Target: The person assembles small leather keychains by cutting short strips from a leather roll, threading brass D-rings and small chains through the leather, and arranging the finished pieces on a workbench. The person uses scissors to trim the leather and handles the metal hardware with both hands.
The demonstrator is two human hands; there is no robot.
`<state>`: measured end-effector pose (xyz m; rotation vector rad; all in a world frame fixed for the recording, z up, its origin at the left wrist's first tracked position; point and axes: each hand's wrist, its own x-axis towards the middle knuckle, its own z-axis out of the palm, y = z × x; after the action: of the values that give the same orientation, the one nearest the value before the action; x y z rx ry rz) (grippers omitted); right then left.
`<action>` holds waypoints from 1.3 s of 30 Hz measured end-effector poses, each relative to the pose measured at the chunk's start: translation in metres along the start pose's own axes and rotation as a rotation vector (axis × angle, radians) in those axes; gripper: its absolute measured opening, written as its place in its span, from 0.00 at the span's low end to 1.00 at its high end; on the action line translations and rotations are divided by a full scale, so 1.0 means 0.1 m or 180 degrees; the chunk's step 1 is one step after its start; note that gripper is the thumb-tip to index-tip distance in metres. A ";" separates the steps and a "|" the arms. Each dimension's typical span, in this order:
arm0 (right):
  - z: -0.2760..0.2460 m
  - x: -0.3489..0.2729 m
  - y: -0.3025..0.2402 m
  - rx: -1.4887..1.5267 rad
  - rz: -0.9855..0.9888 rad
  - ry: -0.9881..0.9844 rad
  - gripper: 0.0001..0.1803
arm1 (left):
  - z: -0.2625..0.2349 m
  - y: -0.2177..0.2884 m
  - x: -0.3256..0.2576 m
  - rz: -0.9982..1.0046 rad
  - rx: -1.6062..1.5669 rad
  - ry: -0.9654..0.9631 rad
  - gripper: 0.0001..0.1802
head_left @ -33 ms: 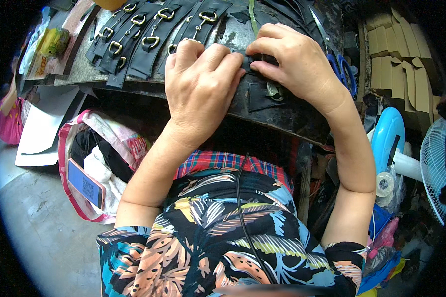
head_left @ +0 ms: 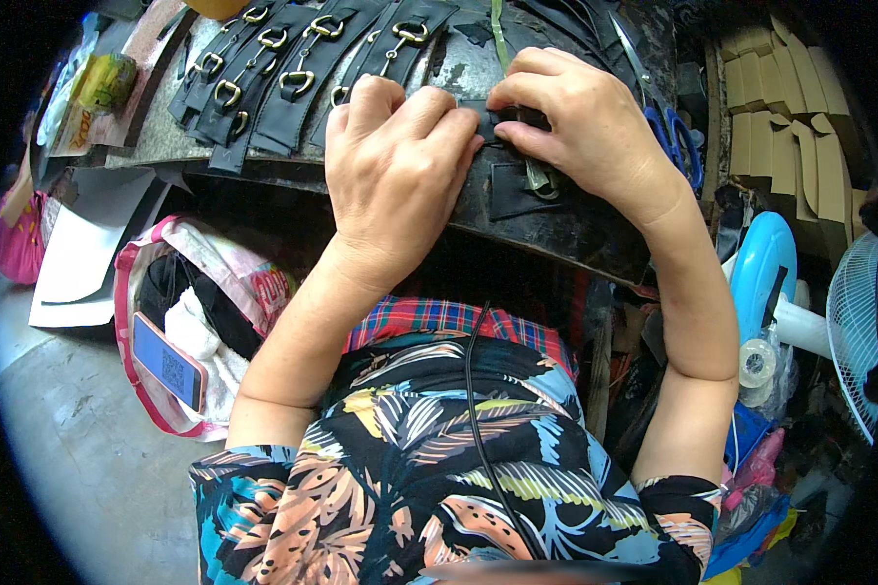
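Both hands down on the dark worktop (head_left: 556,229), working one black leather strap piece (head_left: 517,185) near its front edge. Left hand (head_left: 395,166) lies flat, fingers bent, pressing the strap's left end; right hand (head_left: 585,122) pinches the strap's top w/ thumb & forefinger. Strap sits between the two hands, flat on the worktop, partly hidden.

Left of the strap, along the worktop's far side: row of finished black straps w/ gold buckles (head_left: 293,68), approx. 6 buckles showing, overlapping. Blue-handled scissors (head_left: 668,122) just right of the right hand, near the worktop's right edge.

Packages: yellow-green packet (head_left: 102,83) at the worktop's far-left corner. Below the worktop's front edge, a pink-trimmed bag (head_left: 180,322) w/ a phone (head_left: 166,361) on it. White sheets (head_left: 83,253) left of the bag. Bare floor (head_left: 78,468) beside the bag.
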<state>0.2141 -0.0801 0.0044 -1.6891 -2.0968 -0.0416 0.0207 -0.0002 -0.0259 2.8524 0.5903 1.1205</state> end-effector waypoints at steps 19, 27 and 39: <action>0.13 0.02 0.02 0.0021 -0.0058 0.0194 0.10 | 0.00 -0.04 0.04 -0.0015 0.0054 -0.0111 0.08; -0.28 -0.15 0.18 0.1160 0.0686 0.0393 0.12 | 0.03 -0.03 0.06 -0.0028 -0.0005 -0.0064 0.06; -0.52 -0.71 0.29 -0.0031 0.1152 0.0418 0.05 | -0.04 0.02 0.17 0.0220 0.0049 -0.0442 0.10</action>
<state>0.2686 -0.1538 0.0181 -1.9880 -1.6744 -0.0493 0.0306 0.0040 -0.0116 2.9538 0.4984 0.9197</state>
